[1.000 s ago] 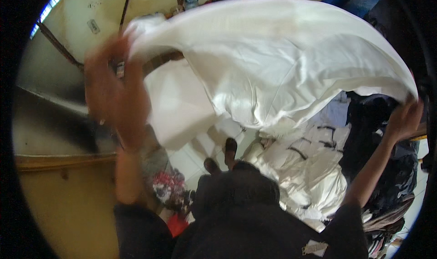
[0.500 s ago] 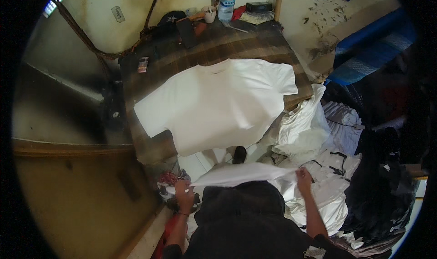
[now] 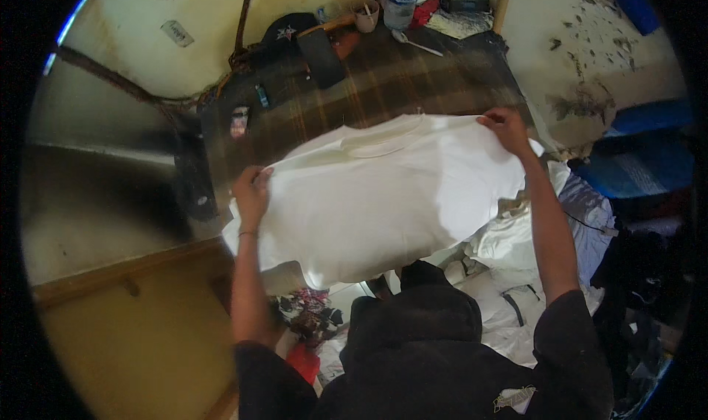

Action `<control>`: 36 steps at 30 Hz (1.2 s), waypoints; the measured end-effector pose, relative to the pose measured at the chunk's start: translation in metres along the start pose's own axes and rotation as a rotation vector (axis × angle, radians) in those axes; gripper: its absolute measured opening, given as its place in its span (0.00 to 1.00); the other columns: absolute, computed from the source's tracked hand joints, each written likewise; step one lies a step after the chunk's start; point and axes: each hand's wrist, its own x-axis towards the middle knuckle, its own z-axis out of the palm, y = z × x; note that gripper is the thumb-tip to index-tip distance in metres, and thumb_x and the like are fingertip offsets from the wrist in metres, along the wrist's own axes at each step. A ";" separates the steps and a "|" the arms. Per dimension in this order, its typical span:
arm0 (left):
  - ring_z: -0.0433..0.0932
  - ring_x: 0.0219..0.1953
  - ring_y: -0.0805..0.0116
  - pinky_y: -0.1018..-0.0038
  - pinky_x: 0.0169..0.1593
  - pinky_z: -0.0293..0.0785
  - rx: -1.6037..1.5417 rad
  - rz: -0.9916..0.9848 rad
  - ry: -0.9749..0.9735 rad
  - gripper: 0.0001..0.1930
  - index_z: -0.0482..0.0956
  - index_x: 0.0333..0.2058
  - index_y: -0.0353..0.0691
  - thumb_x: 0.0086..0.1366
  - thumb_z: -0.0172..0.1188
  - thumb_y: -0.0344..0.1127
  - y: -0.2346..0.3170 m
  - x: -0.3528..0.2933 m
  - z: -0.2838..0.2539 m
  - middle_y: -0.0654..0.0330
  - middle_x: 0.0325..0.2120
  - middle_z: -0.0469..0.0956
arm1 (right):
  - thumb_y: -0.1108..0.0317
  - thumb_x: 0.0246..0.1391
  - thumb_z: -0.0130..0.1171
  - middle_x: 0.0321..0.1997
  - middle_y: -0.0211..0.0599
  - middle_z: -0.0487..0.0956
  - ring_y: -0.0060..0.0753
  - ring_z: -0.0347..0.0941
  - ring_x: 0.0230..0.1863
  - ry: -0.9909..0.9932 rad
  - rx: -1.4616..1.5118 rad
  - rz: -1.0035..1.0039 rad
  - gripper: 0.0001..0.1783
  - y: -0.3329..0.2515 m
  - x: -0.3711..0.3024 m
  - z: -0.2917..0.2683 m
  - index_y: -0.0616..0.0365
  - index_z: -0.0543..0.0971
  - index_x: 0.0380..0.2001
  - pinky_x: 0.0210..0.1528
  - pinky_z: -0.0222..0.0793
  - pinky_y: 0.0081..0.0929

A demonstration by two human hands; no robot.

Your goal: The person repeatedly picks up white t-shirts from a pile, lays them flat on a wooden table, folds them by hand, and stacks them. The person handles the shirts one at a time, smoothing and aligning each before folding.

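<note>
A white T-shirt (image 3: 376,199) is stretched across the cloth-covered table, its neckline toward the far side and its hem over the near edge. My left hand (image 3: 251,197) pinches it at the left shoulder. At the right shoulder, my right hand (image 3: 507,130) grips the fabric between thumb and fingers. Another white shirt seems to lie underneath, mostly hidden; I cannot tell exactly where one ends and the other begins.
On the table (image 3: 376,70) lie a black cap (image 3: 289,29), a lighter (image 3: 262,95), a small pack (image 3: 240,122) and a spoon (image 3: 419,45), with a water bottle (image 3: 401,3) behind. White garments (image 3: 509,235) pile at right; dark cloth (image 3: 630,272) lies beyond.
Both hands have moved from near my body up and forward over the table. The held white T-shirt has gone with them and now covers much of the shirt lying there.
</note>
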 end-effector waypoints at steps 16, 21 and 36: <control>0.83 0.43 0.37 0.46 0.47 0.78 0.300 -0.176 -0.068 0.14 0.79 0.42 0.39 0.72 0.66 0.44 -0.034 0.015 0.081 0.44 0.40 0.84 | 0.58 0.73 0.54 0.77 0.41 0.69 0.50 0.60 0.80 -0.417 -0.173 -0.677 0.26 -0.161 -0.041 0.261 0.47 0.75 0.71 0.84 0.46 0.59; 0.86 0.43 0.44 0.57 0.54 0.78 0.214 -0.046 -0.469 0.24 0.85 0.50 0.32 0.67 0.75 0.48 -0.072 -0.011 -0.031 0.44 0.41 0.89 | 0.43 0.78 0.43 0.88 0.29 0.52 0.43 0.46 0.87 -0.229 -0.481 -0.524 0.32 -0.175 -0.018 0.309 0.25 0.59 0.82 0.86 0.39 0.58; 0.84 0.38 0.39 0.50 0.43 0.79 0.075 -0.453 0.206 0.16 0.79 0.47 0.37 0.78 0.61 0.47 -0.149 -0.054 -0.020 0.46 0.35 0.85 | 0.57 0.77 0.45 0.90 0.32 0.48 0.46 0.40 0.89 -0.222 -0.702 -0.432 0.35 -0.224 -0.074 0.355 0.38 0.56 0.83 0.79 0.21 0.86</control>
